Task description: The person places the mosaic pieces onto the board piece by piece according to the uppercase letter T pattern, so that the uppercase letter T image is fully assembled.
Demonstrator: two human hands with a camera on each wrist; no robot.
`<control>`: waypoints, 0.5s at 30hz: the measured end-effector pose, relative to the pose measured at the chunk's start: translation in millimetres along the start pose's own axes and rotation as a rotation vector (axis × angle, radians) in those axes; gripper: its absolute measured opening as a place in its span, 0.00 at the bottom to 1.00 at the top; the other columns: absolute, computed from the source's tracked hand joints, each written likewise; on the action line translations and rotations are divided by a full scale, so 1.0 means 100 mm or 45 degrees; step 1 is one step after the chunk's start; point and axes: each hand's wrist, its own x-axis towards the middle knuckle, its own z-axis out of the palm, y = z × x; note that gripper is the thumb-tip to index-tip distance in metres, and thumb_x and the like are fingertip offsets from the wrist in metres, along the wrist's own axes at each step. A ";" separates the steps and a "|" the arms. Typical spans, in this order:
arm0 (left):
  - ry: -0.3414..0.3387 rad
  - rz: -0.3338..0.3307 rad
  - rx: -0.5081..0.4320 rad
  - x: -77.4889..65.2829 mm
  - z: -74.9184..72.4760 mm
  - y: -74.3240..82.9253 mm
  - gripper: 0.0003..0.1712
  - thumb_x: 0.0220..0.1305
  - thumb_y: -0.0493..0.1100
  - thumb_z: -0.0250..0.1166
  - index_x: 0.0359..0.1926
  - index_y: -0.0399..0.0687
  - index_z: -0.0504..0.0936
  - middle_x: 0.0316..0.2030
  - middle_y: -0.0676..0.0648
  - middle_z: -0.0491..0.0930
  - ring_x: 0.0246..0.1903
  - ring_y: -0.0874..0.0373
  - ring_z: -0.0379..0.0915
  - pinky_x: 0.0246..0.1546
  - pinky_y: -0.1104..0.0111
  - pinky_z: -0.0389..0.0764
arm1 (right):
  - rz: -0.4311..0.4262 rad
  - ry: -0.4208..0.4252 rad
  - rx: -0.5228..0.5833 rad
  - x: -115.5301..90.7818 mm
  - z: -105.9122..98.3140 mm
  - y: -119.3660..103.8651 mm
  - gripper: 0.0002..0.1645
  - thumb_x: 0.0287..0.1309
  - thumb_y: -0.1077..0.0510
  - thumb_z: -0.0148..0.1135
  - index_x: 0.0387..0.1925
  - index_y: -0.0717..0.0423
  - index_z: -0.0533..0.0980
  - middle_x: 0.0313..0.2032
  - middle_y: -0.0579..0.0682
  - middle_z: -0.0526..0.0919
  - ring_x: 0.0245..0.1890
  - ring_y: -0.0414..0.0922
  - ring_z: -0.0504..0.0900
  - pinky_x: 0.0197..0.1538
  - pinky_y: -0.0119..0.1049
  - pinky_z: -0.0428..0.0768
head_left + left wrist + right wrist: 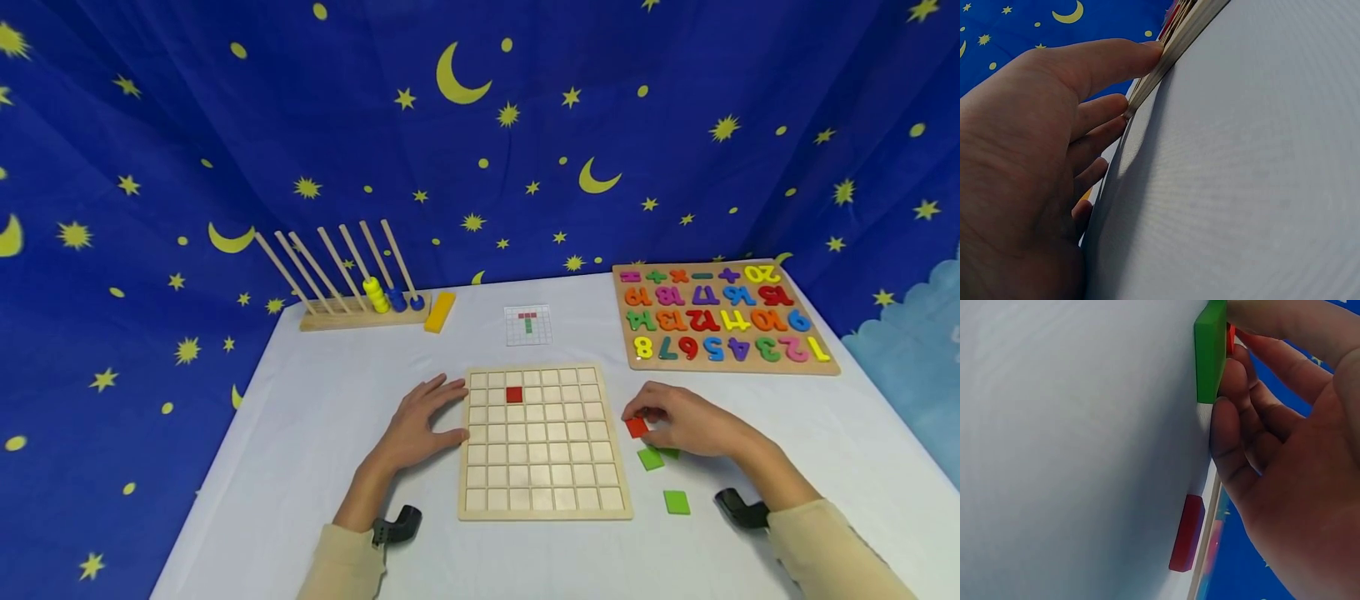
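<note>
A wooden grid board (pixel 546 514) lies on the white table, with one red tile (pixel 513 395) in a square of its second row from the far edge. My left hand (pixel 420 423) touches the board's left edge with its fingertips and thumb, fingers fairly straight. To the right of the board, my right hand (pixel 693 421) pinches another red tile (pixel 637 427) between thumb and forefinger. Just below that hand lie a green tile (pixel 650 458) and a partly covered green tile (pixel 670 453). The right wrist view shows a further red tile (pixel 1186 534) on the table by the hand.
Another green tile (pixel 677 502) lies nearer the front. Behind the board is a pattern card (pixel 528 326) with a red and green T. A peg rack with beads (pixel 360 317) and a yellow block (pixel 440 312) stand back left; a number puzzle board (pixel 726 318) lies back right.
</note>
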 end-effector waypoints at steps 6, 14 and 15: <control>-0.012 -0.010 -0.004 0.00 0.00 0.00 0.38 0.53 0.60 0.71 0.65 0.59 0.73 0.67 0.61 0.64 0.71 0.57 0.45 0.70 0.56 0.43 | 0.000 0.005 0.012 0.00 -0.01 0.01 0.17 0.51 0.56 0.72 0.44 0.41 0.81 0.37 0.38 0.76 0.38 0.43 0.72 0.42 0.37 0.76; -0.005 0.007 -0.013 0.00 0.00 0.00 0.38 0.53 0.60 0.71 0.65 0.58 0.73 0.67 0.60 0.65 0.71 0.56 0.46 0.70 0.55 0.44 | -0.005 0.023 0.005 0.01 0.01 0.03 0.17 0.50 0.57 0.73 0.43 0.43 0.80 0.35 0.39 0.76 0.37 0.43 0.71 0.39 0.34 0.75; -0.004 0.010 -0.013 0.00 0.00 0.00 0.38 0.53 0.61 0.71 0.65 0.58 0.73 0.67 0.60 0.65 0.71 0.56 0.46 0.70 0.55 0.44 | -0.005 0.025 0.005 0.01 0.02 0.03 0.17 0.49 0.57 0.73 0.43 0.43 0.80 0.35 0.39 0.76 0.37 0.43 0.71 0.38 0.34 0.75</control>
